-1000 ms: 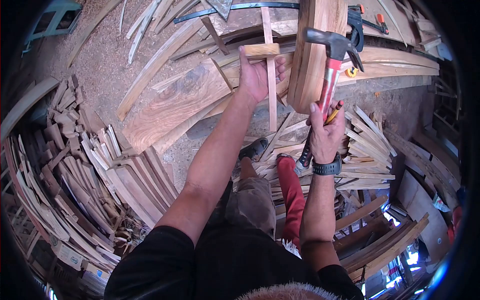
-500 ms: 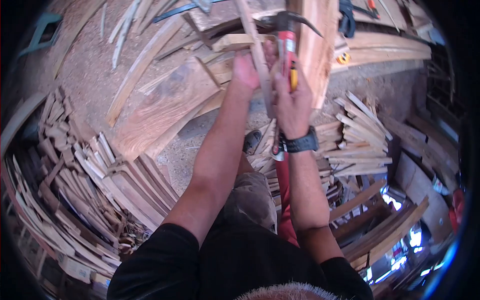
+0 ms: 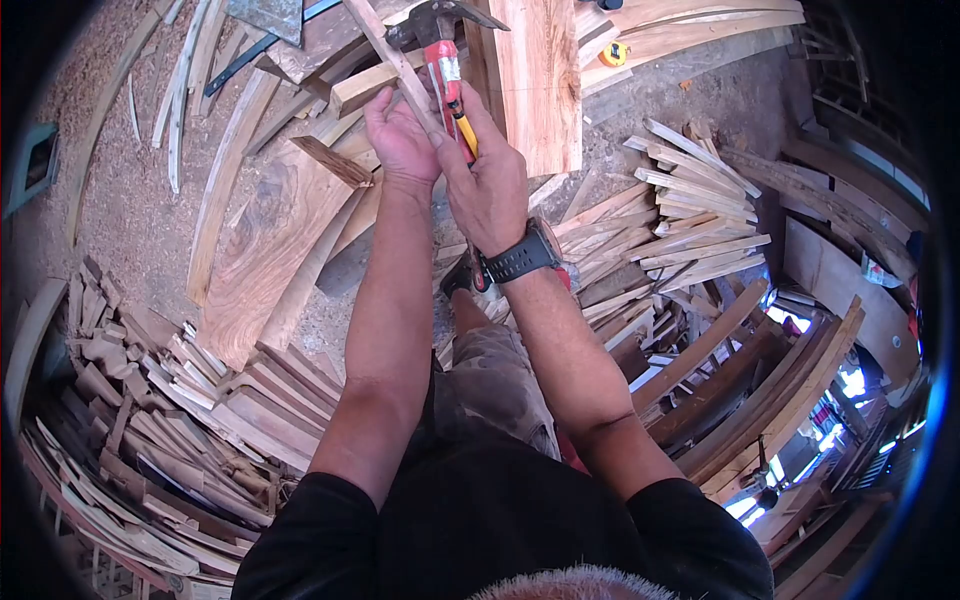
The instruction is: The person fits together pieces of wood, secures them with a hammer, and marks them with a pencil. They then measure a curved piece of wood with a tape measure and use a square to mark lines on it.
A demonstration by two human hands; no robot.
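My right hand (image 3: 487, 185) is closed around the red handle of a claw hammer (image 3: 443, 68), its head pointing away from me. A slim yellow-and-black tool (image 3: 463, 125) lies along the handle in the same grip. My left hand (image 3: 404, 145) is turned palm up, close beside the right, with its thumb out to the side. Across its fingers runs a narrow wooden strip (image 3: 393, 58), which passes between both hands; part of the left fingers is hidden behind it. Beyond the hands, a short wooden block (image 3: 365, 88) lies among boards.
A wide plank (image 3: 540, 90) stretches away at right, with a yellow tape measure (image 3: 613, 54) near it. Another broad board (image 3: 275, 230) lies at left. Stacks of cut wood pieces (image 3: 700, 205) fill the right side, and more curved pieces (image 3: 170, 420) are piled at lower left.
Both hands, with the hammer and the wooden strip, now appear further left in view, and the surroundings have shifted too. My left palm shows more openly under the strip.
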